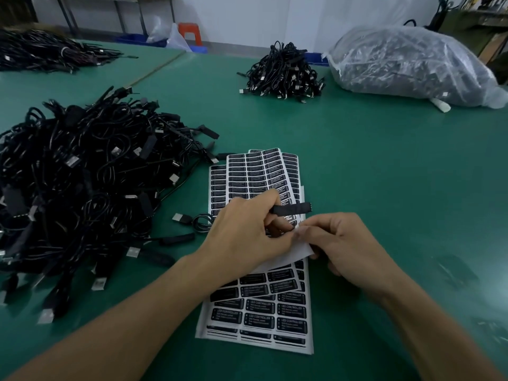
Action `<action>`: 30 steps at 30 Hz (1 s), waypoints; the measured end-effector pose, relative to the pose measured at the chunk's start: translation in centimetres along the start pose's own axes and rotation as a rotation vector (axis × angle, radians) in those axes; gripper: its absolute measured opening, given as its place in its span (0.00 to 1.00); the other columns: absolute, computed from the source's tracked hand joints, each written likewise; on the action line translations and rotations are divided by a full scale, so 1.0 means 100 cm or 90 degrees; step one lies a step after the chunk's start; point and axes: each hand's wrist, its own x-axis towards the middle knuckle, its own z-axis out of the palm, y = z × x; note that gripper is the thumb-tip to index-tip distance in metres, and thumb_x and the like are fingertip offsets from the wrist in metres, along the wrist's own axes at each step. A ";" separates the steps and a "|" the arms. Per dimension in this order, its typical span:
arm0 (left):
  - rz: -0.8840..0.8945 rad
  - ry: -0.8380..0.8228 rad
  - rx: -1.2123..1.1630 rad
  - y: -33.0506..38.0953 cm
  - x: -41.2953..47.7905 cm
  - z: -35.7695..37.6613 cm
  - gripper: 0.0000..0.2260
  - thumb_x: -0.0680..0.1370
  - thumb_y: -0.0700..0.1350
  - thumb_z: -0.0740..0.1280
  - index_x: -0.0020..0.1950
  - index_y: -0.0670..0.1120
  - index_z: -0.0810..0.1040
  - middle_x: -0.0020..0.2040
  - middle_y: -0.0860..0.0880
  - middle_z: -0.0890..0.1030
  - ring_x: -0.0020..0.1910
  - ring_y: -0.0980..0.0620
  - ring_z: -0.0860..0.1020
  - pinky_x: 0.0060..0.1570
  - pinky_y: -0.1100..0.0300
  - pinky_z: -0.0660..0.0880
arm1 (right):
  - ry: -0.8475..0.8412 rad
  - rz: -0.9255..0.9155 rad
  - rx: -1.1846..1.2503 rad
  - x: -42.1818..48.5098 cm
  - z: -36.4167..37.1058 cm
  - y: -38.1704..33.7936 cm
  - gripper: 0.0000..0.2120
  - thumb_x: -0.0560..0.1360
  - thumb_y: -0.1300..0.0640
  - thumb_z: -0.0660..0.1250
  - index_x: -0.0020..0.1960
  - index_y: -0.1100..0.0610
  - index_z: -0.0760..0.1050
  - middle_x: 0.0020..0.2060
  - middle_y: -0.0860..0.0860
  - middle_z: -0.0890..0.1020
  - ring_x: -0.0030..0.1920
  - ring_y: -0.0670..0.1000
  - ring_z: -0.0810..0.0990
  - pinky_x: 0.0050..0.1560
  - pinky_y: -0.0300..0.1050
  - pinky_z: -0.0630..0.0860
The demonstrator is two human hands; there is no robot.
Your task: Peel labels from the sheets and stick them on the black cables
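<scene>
Fingers (270, 198) of the left hand (242, 235) are curled round the held cable (292, 209), pinching its flat black block so that the block's end juts to the right, above the sheets. The right hand (346, 243) has its fingers (310, 228) closed narrow on the lifted white edge of the top sheet (288, 255), which curls up off the stack. Whether a label sits between those fingertips cannot be told.

The green table (384, 166) carries everything. Its widest bare stretch lies right of the sheets and runs back to the clear plastic bag (412, 64) of cables at the far right. A seam (154, 70) cuts diagonally across the far left.

The big cable pile (82, 182) fills the left side; its stray plugs reach just beside the left edge of the label sheets (258, 174). A second heap (46, 50) lies at the far left, beyond the seam. A small cable pile (283, 72) stands at the far centre, well apart from the hands, with bare table between.

The label sheets lie fanned in the middle, their edges out of line, with the long edges running away from the person. The near edge lies between the two forearms.

The held cable's loop and USB plug (181, 218) rest on the table between the big pile and the left hand.
</scene>
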 end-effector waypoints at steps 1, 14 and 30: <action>-0.009 0.003 -0.019 -0.001 0.000 0.000 0.22 0.72 0.48 0.75 0.36 0.57 0.60 0.33 0.62 0.82 0.40 0.54 0.85 0.35 0.47 0.80 | 0.004 -0.004 -0.001 0.000 0.000 0.000 0.12 0.81 0.61 0.65 0.42 0.60 0.84 0.24 0.47 0.73 0.21 0.40 0.66 0.23 0.28 0.62; -0.110 0.047 -0.135 -0.009 0.001 -0.001 0.17 0.72 0.37 0.74 0.36 0.46 0.65 0.34 0.47 0.83 0.38 0.40 0.81 0.40 0.41 0.78 | 0.052 0.024 -0.117 -0.004 -0.001 -0.006 0.12 0.72 0.58 0.69 0.31 0.54 0.81 0.25 0.47 0.81 0.23 0.41 0.68 0.26 0.34 0.65; -0.008 0.105 -0.043 -0.006 -0.001 0.002 0.14 0.71 0.50 0.72 0.36 0.49 0.68 0.32 0.47 0.82 0.27 0.44 0.77 0.28 0.46 0.74 | 0.117 0.013 0.030 -0.006 0.010 -0.010 0.23 0.75 0.42 0.67 0.34 0.60 0.81 0.23 0.50 0.74 0.23 0.48 0.67 0.24 0.35 0.64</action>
